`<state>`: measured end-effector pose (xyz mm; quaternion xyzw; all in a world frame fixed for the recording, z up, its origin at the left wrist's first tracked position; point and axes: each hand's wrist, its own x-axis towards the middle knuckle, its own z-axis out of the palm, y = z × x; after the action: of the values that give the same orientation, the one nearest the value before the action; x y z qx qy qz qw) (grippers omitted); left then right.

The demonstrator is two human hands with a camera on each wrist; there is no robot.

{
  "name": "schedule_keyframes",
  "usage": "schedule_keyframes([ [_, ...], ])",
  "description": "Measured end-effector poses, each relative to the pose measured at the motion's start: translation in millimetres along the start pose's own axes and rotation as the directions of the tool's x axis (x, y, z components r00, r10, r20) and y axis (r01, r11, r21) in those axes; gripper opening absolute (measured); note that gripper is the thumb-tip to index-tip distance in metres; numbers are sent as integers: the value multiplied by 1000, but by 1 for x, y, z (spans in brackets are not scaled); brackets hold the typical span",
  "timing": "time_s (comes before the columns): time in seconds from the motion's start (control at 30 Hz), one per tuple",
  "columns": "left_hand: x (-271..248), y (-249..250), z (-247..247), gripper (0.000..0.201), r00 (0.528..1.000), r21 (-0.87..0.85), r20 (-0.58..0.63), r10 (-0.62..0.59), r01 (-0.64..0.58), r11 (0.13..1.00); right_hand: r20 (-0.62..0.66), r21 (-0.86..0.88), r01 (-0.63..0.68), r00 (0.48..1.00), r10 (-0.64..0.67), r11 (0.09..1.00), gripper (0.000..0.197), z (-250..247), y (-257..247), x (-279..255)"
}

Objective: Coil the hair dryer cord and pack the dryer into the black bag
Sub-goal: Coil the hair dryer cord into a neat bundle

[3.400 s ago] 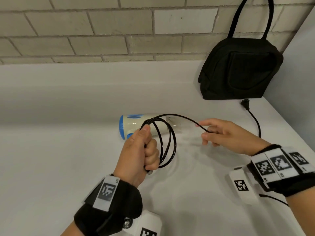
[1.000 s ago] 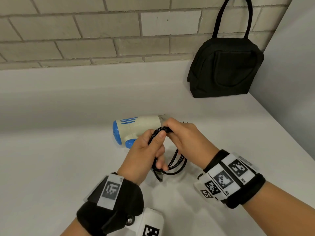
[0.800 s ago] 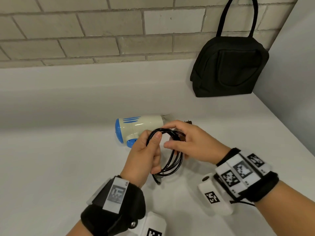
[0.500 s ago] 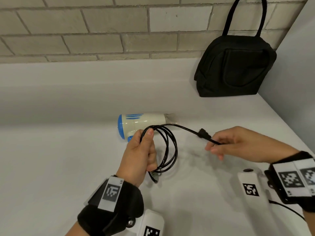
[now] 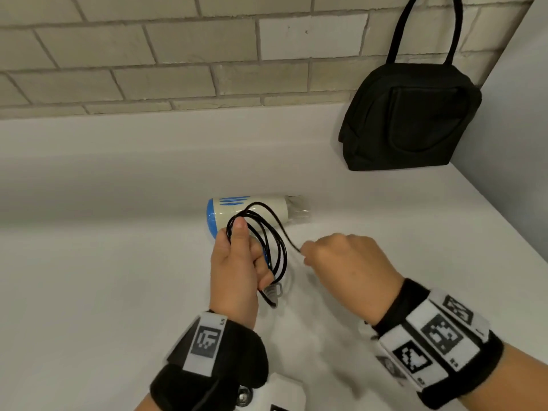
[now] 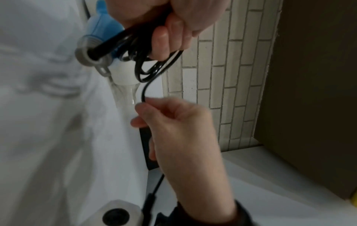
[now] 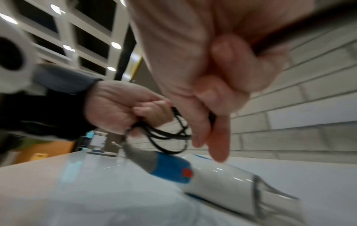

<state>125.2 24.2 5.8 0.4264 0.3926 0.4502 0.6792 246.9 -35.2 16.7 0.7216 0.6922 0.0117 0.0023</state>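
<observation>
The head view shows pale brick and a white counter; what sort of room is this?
Probably a bathroom or vanity counter, though I can't be sure: a glossy white countertop, a pale brick-tile wall, and a white-and-blue hair dryer lying there.

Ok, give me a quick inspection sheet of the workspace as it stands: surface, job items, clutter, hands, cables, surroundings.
Surface: white counter, glossy.
Job's things: hair dryer lying on its side; black bag upright in the back corner, looks closed.
Clutter: nothing seen.
Grippers: left hand grips the coiled loops; right hand pinches the free end.
Cables: cord mostly coiled, with a short free stretch running to the right hand.
Surroundings: brick wall behind.
</observation>
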Motion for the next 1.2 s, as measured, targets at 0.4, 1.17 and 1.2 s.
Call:
schedule_keyframes([
  [0.4, -13, -10, 15, 18, 907, 306, 331, 261, -364, 879, 127, 256, 169, 970, -207, 952, 25, -12, -12, -18],
  [1.17, -18, -2, -3, 40, 834, 547, 530, -151, -200, 813, -180, 223, 331, 938, -295, 917, 22, -34, 19, -30],
  [1.2, -17, -2, -5, 47, 823, 534, 540, -178, -172, 828, -204, 175, 335, 932, -299, 926, 18, -37, 23, -29],
])
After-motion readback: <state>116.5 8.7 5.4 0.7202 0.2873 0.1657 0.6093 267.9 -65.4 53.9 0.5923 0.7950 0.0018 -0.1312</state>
